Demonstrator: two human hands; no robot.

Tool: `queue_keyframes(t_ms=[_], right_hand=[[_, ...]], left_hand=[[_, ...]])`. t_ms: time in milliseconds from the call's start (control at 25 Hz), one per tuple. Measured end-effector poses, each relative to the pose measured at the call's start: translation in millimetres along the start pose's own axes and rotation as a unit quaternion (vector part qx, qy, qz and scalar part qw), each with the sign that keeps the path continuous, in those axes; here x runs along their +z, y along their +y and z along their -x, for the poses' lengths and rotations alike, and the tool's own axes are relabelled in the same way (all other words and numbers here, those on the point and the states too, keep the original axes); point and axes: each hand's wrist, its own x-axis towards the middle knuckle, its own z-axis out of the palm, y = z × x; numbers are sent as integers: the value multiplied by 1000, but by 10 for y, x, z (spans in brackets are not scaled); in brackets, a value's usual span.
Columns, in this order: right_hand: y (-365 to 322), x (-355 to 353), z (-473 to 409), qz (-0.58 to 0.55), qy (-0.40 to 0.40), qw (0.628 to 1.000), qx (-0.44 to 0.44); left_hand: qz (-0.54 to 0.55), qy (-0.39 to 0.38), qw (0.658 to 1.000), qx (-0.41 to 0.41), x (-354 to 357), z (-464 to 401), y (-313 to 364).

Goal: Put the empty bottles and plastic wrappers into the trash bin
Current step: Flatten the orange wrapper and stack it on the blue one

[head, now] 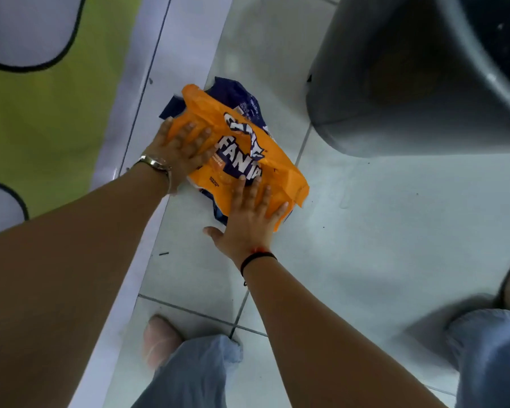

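Observation:
An orange plastic wrapper (256,160) with white lettering lies crumpled on the tiled floor, with dark blue wrapper (236,97) showing beneath it. My left hand (183,145), a watch on its wrist, presses flat on the wrapper's left end. My right hand (252,213) lies flat on the near end, fingers spread. Both palms rest on top; neither hand closes around the plastic. A grey trash bin (395,92) stands to the upper right, a short gap from the wrapper. No bottle is in sight.
A yellow-green and white mat (50,113) with black outlines covers the floor at the left, edged by a pale strip (165,54). My two feet (159,340) and trouser legs (489,357) are at the bottom of the view. Pale tiles (395,216) stretch to the right.

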Motion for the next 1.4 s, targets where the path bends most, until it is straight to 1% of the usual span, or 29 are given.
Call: queue_keyframes(t_ms=[40,160,240,320,400,440,480,560,640,680,760,880,1040,1160,1280,1400], right_hand=[[-18,23,-46,5,3,1000,8],[41,-5,-147,24,7,1000,3],[112,-87,-195,41,-14,999,-20],[162,-199,-206,46,-37,998,-32],[191,-336,-133,64,-42,996,-45],[210,-405,-65,85,-46,994,-58],[230,-474,31,107,-51,990,-74],[267,-588,245,142,-57,983,-104],[268,-730,466,158,-60,977,-131],[254,-824,583,160,-60,975,-141],[227,-1078,862,164,-53,971,-169],[161,-1463,1188,164,-24,964,-210],[3,-2155,1670,170,13,951,-256],[-112,-2776,1880,177,49,944,-272],[-116,-3542,2012,200,99,937,-269],[158,-4195,2061,224,146,933,-241]], left_hand=[[-18,-23,1000,-7,-52,-32,51],[50,-16,998,-18,-66,-51,59],[71,-36,997,-24,-110,-53,51],[45,-68,996,-23,-199,-30,84],[61,-85,994,-44,-297,59,109],[52,-92,993,-54,-336,137,134],[26,-110,992,-56,-403,259,159],[-13,-170,985,-38,-529,522,240],[-2,-206,978,-35,-682,794,306],[26,-208,977,-48,-782,928,305],[88,-194,974,-74,-986,1208,302],[151,-170,969,-100,-1277,1579,254],[187,-133,963,-144,-1834,2161,73],[188,-74,962,-184,-2353,2417,-154],[197,0,955,-220,-3040,2504,-456],[206,79,951,-215,-3695,2324,-582]])
